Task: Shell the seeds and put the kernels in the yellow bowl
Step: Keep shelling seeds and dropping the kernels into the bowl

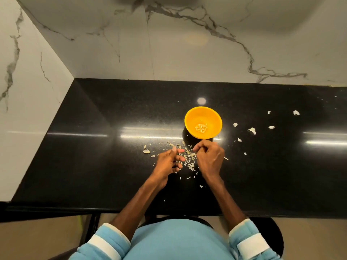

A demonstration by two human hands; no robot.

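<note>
On the left, a white marble wall (28, 81) meets the black counter (84, 156), whose polished top carries streaks of reflected light. A few stray husk pieces (146, 151) lie on the counter just left of the hands.

The left hand (170, 161) rests near the middle of the counter, thumb side up, its fingers loosely curled and the thumb and forefinger reaching right toward the heap. Whether it pinches a seed or holds nothing, I cannot tell; anything there is too small to make out.

Between the two hands lies a heap of shells (189, 160), pale and broken, spreading toward the near edge.

The right hand (208, 156) sits just right of the heap, back of the hand up, its fingers curled under and the fingertips drawn together at the heap's far edge. What they close on, if anything, is hidden, so its grip cannot be told either.

Just beyond the right hand stands the yellow bowl (191, 117), upright on the counter, with a small cluster of kernels (201, 127) in its bottom.

Farther right, white flakes (252, 130) lie scattered well apart across the counter.

At the near edge, light blue sleeves (249, 239) with white cuffs cover the forearms.
</note>
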